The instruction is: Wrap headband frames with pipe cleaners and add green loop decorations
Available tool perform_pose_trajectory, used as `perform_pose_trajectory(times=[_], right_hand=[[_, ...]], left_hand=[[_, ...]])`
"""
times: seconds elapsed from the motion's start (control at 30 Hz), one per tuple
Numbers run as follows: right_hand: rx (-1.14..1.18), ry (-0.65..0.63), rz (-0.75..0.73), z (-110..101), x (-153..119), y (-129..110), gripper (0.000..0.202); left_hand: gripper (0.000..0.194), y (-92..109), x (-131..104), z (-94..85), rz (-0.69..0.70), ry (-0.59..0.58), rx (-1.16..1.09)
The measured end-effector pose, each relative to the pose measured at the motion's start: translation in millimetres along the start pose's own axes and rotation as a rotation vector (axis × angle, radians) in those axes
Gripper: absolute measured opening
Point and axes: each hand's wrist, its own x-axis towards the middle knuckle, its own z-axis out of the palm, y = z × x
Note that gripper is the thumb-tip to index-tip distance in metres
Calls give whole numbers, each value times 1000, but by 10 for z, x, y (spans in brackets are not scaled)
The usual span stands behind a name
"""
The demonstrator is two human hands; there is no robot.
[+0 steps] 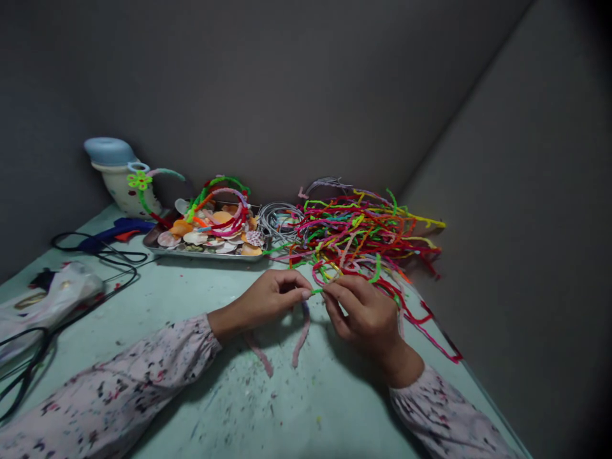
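Holding short green pipe cleaner (pixel 317 291) between pinched fingertips of left hand (pixel 275 298) and right hand (pixel 366 312), at centre, just nearer than far-right chenille-stem heap (pixel 344 233). Apparently engaged in bending or twisting; likely to require next a firm left pinch and slight right-hand turn.

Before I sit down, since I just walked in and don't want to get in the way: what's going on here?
A person is handling a green fuzzy stem, pinched between the fingertips of the left hand and right hand. Pink fuzzy ends show below the left hand. Beyond the hands are a tangled pile of coloured stems and a metal tray holding shells.
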Motion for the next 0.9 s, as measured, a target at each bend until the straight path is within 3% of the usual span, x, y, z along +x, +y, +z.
perform_pose_trajectory(times=[0.17, 0.3, 0.47, 0.67, 0.9], right_hand=[[-13, -21, 52, -241, 142, -68, 15], [75, -41, 140, -360, 202, -124, 12], [236, -69, 239, -356, 245, -166, 6], [332, -123, 357, -360, 290, -132, 7], [347, -195, 353, -406, 370, -106, 7]], left_hand=[[18, 153, -19, -13, 118, 62, 27], [16, 222, -47, 27, 127, 17, -45], [17, 211, -56, 72, 14, 9, -162], [17, 231, -54, 65, -22, 50, -293], [18, 261, -59, 47, -8, 55, -303]])
